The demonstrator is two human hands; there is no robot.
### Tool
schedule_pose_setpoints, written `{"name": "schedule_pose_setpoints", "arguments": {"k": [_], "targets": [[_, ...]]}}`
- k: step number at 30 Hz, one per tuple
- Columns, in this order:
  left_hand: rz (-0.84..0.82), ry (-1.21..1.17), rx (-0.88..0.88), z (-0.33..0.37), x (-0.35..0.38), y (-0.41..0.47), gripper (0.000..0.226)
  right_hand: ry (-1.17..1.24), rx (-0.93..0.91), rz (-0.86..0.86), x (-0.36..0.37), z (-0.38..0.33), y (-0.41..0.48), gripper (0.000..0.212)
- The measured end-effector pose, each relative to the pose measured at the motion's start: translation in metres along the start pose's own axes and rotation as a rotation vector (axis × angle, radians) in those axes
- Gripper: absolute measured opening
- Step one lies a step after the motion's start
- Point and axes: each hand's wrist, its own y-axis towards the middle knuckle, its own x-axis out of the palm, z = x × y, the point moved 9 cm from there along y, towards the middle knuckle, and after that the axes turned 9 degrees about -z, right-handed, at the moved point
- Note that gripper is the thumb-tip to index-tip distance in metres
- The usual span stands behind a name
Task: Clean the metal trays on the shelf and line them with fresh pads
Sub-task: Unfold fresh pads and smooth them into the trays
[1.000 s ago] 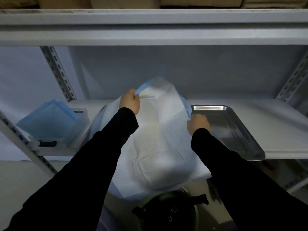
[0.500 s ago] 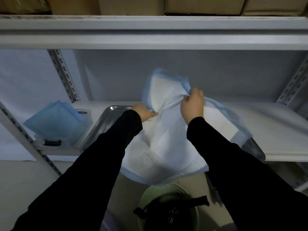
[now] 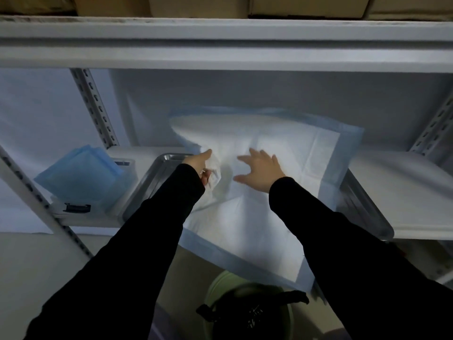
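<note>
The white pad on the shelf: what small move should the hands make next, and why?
Probably the left hand should draw the bunched part of the pad out toward the left tray while the right hand presses it flat. The pad is crumpled where the left hand grips it, the right hand is spread open over it, and its front edge hangs past the shelf.

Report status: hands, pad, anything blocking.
Left hand grips a fold of the white blue-bordered pad; right hand open above it. Pad rumpled across two metal trays, front edge overhanging. No obstruction visible.
</note>
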Motion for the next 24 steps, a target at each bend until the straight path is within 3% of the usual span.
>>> {"name": "schedule_pose_setpoints", "arguments": {"k": [3,7,10,13,18,21,24], "targets": [[0.007,0.082,0.108,0.01,0.001,0.003,0.02,-0.004,0.085,-0.214,0.037,0.014,-0.004,0.073],[0.086,0.216,0.271,0.03,-0.005,0.006,0.06,0.227,0.13,-0.335,0.059,0.026,-0.006,0.077],[0.136,0.424,0.345,0.039,-0.003,0.001,0.081,0.215,0.153,-0.334,0.065,0.029,-0.004,0.069],[0.093,0.583,0.409,0.04,0.008,-0.003,0.071,0.207,0.135,-0.35,0.07,0.026,-0.004,0.066],[0.044,0.845,0.46,0.026,0.02,-0.007,0.038,0.229,0.152,-0.41,0.083,0.023,-0.009,0.084],[0.13,1.083,0.484,0.023,0.022,-0.015,0.03,0.197,0.192,-0.349,0.083,0.029,-0.008,0.069],[0.147,1.122,0.519,0.019,0.02,-0.024,0.026,0.171,0.206,-0.26,0.085,0.035,-0.007,0.041]]}}
